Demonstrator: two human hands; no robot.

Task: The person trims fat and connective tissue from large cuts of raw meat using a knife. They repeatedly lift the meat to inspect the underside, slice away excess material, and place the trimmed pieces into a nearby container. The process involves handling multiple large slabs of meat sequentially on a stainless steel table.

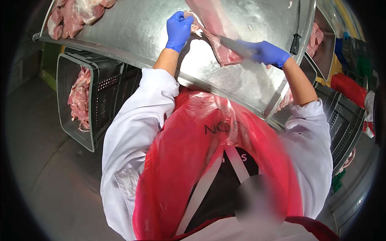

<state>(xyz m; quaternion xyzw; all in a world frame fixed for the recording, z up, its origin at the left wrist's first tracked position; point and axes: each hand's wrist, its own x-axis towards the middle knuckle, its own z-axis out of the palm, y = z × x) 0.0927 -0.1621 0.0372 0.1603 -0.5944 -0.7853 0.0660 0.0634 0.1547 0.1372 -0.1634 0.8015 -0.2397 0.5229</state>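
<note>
Both of my hands wear blue gloves and work over a steel table (132, 38). My left hand (179, 31) is closed in a pinch on the pale edge of a long piece of raw pink meat (213, 18). That meat runs from the far edge of the picture toward me. In my right hand (270, 54) is a knife, its handle hidden in the fist and slightly smeared by motion. The knife blade (235, 45) points left and lies against the meat near its close end.
Several raw meat pieces (76, 18) lie at the table's far left. A grey crate (94, 108) below holds meat scraps (80, 98). Another knife (295, 43) with a black handle rests at the table's right edge, beside a tray of meat (315, 39). Dark crates (345, 120) stand at right.
</note>
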